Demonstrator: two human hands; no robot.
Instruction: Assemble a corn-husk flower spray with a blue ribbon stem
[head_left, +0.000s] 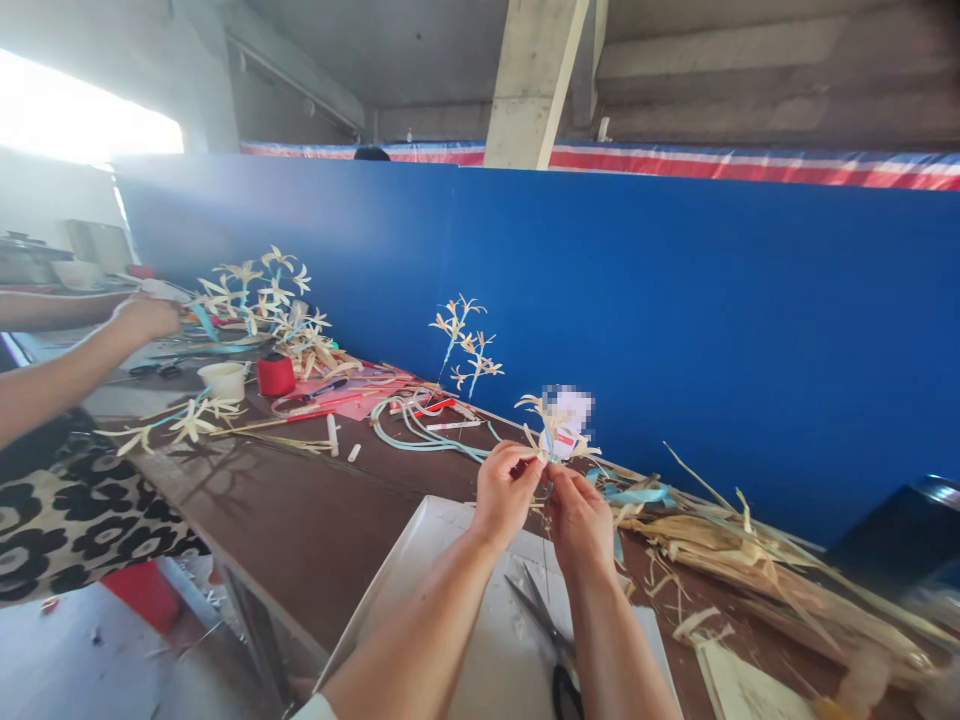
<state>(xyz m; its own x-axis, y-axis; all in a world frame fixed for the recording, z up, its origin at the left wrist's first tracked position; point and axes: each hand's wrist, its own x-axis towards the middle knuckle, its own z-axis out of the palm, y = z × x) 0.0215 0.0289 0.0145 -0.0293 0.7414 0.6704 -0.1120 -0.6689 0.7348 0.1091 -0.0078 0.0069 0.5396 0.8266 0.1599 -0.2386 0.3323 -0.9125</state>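
Both my hands are raised together over the brown table. My left hand is closed in a pinch on a small pale straw flower. My right hand is closed too, its fingers pressed on the flower's base and stem. Pale petals stick up above my fingertips. Under my forearms lies a white board with a pair of scissors on it.
Dry husk strips are heaped at the right. Finished straw flower sprays stand against the blue partition. Light blue cord, a red spool and a white cup lie further left. Another person's arms work at far left.
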